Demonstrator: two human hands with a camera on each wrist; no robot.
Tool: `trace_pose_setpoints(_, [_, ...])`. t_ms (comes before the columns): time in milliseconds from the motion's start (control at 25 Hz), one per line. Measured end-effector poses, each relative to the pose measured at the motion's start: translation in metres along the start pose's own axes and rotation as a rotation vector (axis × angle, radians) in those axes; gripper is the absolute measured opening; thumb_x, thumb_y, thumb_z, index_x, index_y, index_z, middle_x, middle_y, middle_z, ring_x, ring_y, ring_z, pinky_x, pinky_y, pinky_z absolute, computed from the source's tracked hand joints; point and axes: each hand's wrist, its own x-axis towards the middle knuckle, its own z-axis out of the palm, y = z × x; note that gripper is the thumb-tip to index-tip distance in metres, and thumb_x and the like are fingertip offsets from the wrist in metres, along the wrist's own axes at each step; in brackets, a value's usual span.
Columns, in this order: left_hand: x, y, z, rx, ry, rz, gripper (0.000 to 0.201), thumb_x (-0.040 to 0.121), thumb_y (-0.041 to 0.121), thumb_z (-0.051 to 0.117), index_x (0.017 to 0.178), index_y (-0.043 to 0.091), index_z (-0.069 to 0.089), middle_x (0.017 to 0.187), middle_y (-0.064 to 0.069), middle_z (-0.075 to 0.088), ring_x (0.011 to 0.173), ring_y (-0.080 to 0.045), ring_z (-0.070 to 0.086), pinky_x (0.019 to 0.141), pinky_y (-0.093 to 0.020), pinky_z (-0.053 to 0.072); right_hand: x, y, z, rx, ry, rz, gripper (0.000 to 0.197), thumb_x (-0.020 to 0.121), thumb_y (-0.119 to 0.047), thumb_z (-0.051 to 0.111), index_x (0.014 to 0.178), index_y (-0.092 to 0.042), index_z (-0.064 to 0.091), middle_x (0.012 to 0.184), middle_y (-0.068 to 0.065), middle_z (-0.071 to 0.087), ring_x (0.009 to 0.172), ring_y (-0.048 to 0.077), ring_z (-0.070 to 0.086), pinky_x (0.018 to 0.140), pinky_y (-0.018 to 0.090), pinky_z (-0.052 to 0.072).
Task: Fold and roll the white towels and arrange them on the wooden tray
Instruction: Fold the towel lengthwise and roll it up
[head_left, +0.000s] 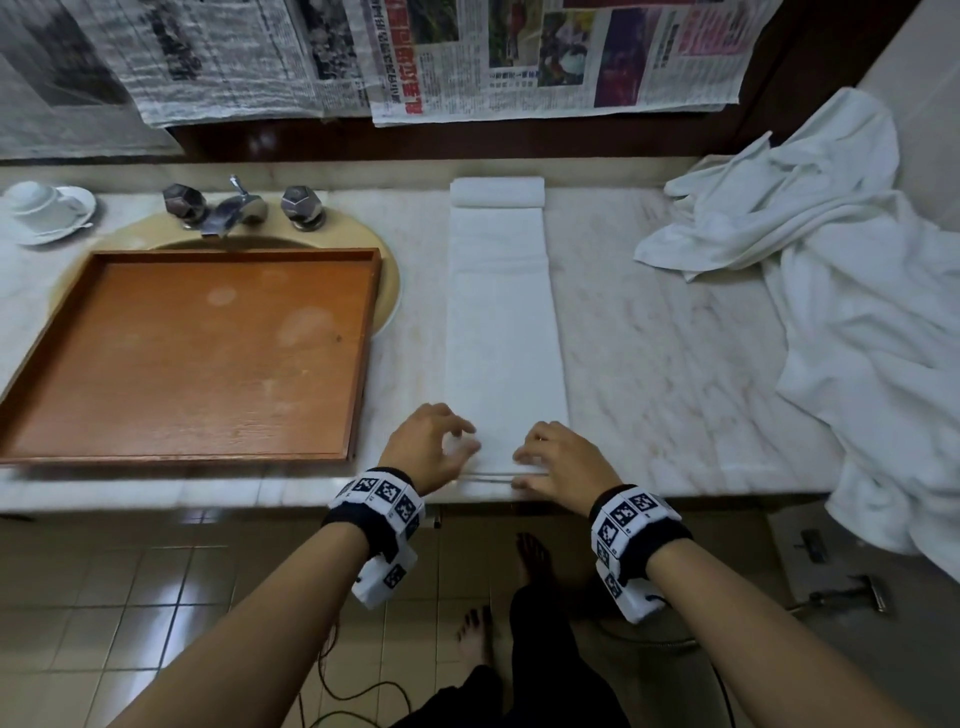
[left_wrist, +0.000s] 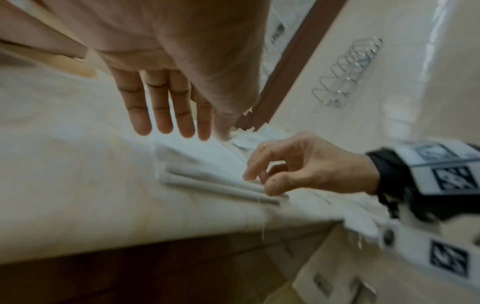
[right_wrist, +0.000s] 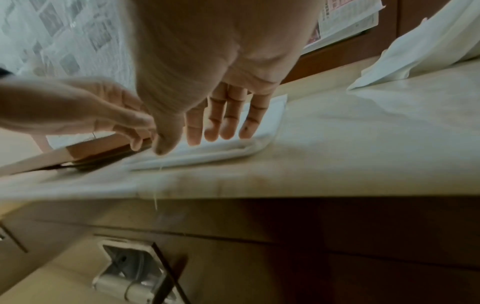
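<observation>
1. Across the pale marble counter (head_left: 675, 364), a long white towel folded into a narrow strip (head_left: 504, 322) is lying flat, running from the near edge towards the back wall, and both hands are working at its near end.
2. The left hand (head_left: 431, 449) is sitting at the strip's near left corner, fingers loosely bent and spread in the head view; the left wrist view is showing those fingers (left_wrist: 161, 107) straight, tips on the cloth, gripping nothing.
3. The right hand (head_left: 558, 462) is resting at the near right corner, fingers curled, fingertips touching the layered edge; whether it is actually pinching the cloth cannot be told from these views.
4. At the strip's far end, a rolled white towel (head_left: 497, 190) is lying crosswise, touching the strip's end.
5. Left of the strip, the rectangular orange-brown wooden tray (head_left: 363, 332) is sitting over the beige sink basin (head_left: 389, 286), just beside the towel, with no towel in it.
6. Behind the tray, a chrome tap with two faceted knobs (head_left: 234, 208) is standing, and a white cup on a saucer (head_left: 47, 208) is sitting at the far left.
7. Over on the right, a heap of crumpled white towels (head_left: 831, 270) is spilling over the counter's near edge.
8. Sheets of newspaper (head_left: 415, 57) are hanging along the back wall.
</observation>
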Motion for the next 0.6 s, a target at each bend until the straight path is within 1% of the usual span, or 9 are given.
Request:
trace_pose_setpoints(40, [-0.005, 0.004, 0.002, 0.066, -0.079, 0.025, 0.033, 0.082, 0.050, 0.067, 0.104, 0.026, 0.071, 0.095, 0.008, 0.062, 0.090, -0.009, 0.050, 0.079, -0.032, 0.047, -0.003, 0.001, 0.002, -0.019, -0.032, 0.018, 0.032, 0.082, -0.039, 0.072, 0.108, -0.020, 0.069, 0.106, -0.008, 0.055, 0.103, 0.008, 0.049, 0.081, 0.024, 0.042])
trace_pose_setpoints(80, [-0.011, 0.006, 0.005, 0.136, -0.150, 0.040, 0.039, 0.078, 0.055, 0.067, 0.103, 0.025, 0.071, 0.095, 0.007, 0.061, 0.090, -0.012, 0.051, 0.078, -0.031, 0.046, -0.006, 0.003, 0.004, -0.031, -0.019, 0.026, 0.033, 0.081, -0.038, 0.073, 0.108, -0.019, 0.069, 0.106, -0.008, 0.055, 0.102, 0.008, 0.049, 0.080, 0.022, 0.040])
trace_pose_setpoints(120, [-0.017, 0.006, 0.009, 0.184, -0.186, 0.042, 0.041, 0.076, 0.056, 0.068, 0.102, 0.024, 0.070, 0.095, 0.006, 0.061, 0.092, -0.014, 0.052, 0.079, -0.031, 0.046, -0.008, 0.004, 0.005, -0.031, 0.008, 0.027, 0.031, 0.081, -0.035, 0.073, 0.107, -0.018, 0.070, 0.105, -0.008, 0.057, 0.102, 0.009, 0.051, 0.081, 0.022, 0.041])
trace_pose_setpoints(160, [-0.020, 0.005, 0.013, 0.199, -0.184, 0.036, 0.039, 0.075, 0.052, 0.068, 0.102, 0.023, 0.069, 0.097, 0.005, 0.061, 0.093, -0.015, 0.053, 0.079, -0.031, 0.046, -0.010, 0.006, 0.006, -0.032, 0.031, 0.019, 0.028, 0.081, -0.031, 0.073, 0.105, -0.017, 0.071, 0.103, -0.007, 0.058, 0.101, 0.010, 0.052, 0.081, 0.024, 0.044])
trace_pose_setpoints(240, [-0.022, 0.000, 0.017, 0.166, -0.136, 0.017, 0.029, 0.079, 0.038, 0.068, 0.100, 0.019, 0.070, 0.098, 0.004, 0.061, 0.095, -0.018, 0.055, 0.079, -0.031, 0.047, -0.012, 0.008, 0.007, -0.026, 0.062, 0.021, 0.021, 0.082, -0.023, 0.070, 0.101, -0.015, 0.072, 0.100, -0.005, 0.062, 0.098, 0.012, 0.055, 0.082, 0.029, 0.049])
trace_pose_setpoints(320, [-0.021, -0.002, 0.017, 0.152, -0.127, 0.020, 0.021, 0.082, 0.028, 0.066, 0.097, 0.015, 0.071, 0.099, 0.002, 0.061, 0.095, -0.018, 0.056, 0.078, -0.030, 0.046, -0.015, 0.012, 0.007, -0.021, 0.085, 0.051, 0.020, 0.082, -0.019, 0.067, 0.101, -0.015, 0.073, 0.099, -0.006, 0.063, 0.098, 0.011, 0.055, 0.083, 0.028, 0.049])
trace_pose_setpoints(400, [-0.020, -0.005, 0.016, 0.139, -0.123, 0.053, 0.018, 0.084, 0.024, 0.065, 0.096, 0.012, 0.070, 0.100, -0.001, 0.062, 0.093, -0.019, 0.056, 0.076, -0.027, 0.044, -0.017, 0.016, 0.007, -0.011, 0.120, 0.070, 0.019, 0.083, -0.018, 0.065, 0.099, -0.016, 0.073, 0.095, -0.007, 0.064, 0.095, 0.010, 0.056, 0.082, 0.029, 0.050])
trace_pose_setpoints(480, [-0.020, -0.008, 0.014, 0.110, -0.100, 0.080, 0.017, 0.086, 0.022, 0.063, 0.097, 0.010, 0.070, 0.098, -0.002, 0.063, 0.089, -0.019, 0.057, 0.074, -0.025, 0.041, -0.019, 0.018, 0.006, -0.015, 0.155, 0.074, 0.016, 0.083, -0.017, 0.064, 0.096, -0.016, 0.074, 0.092, -0.006, 0.066, 0.092, 0.012, 0.056, 0.080, 0.034, 0.050])
trace_pose_setpoints(600, [-0.018, -0.010, 0.009, 0.092, -0.109, 0.091, 0.017, 0.091, 0.023, 0.060, 0.100, 0.010, 0.067, 0.094, 0.000, 0.062, 0.078, -0.012, 0.051, 0.071, -0.019, 0.033, -0.020, 0.020, 0.001, -0.051, 0.162, 0.105, 0.015, 0.089, -0.019, 0.063, 0.099, -0.018, 0.074, 0.095, -0.006, 0.069, 0.096, 0.017, 0.056, 0.082, 0.039, 0.043])
